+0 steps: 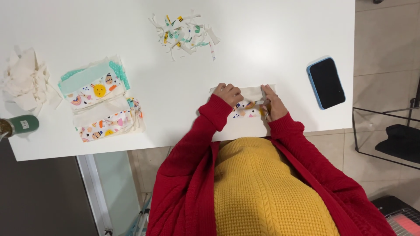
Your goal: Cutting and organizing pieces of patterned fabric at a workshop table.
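Observation:
A cream fabric piece (249,94) with a colourful printed patch lies at the near edge of the white table (262,39). My left hand (228,93) presses down on its left end, fingers curled. My right hand (273,104) rests on the right end and grips a small metal tool (261,101), thin and silvery, its tip over the printed patch. What kind of tool it is I cannot tell. Red sleeves cover both arms.
A phone (326,82) with a blue case lies at the right. A pile of fabric scraps (183,32) sits at the far middle. Stacked printed fabric pieces (100,98) lie at the left, crumpled white cloth (26,81) beyond, and a green-handled object (19,125) at the left edge.

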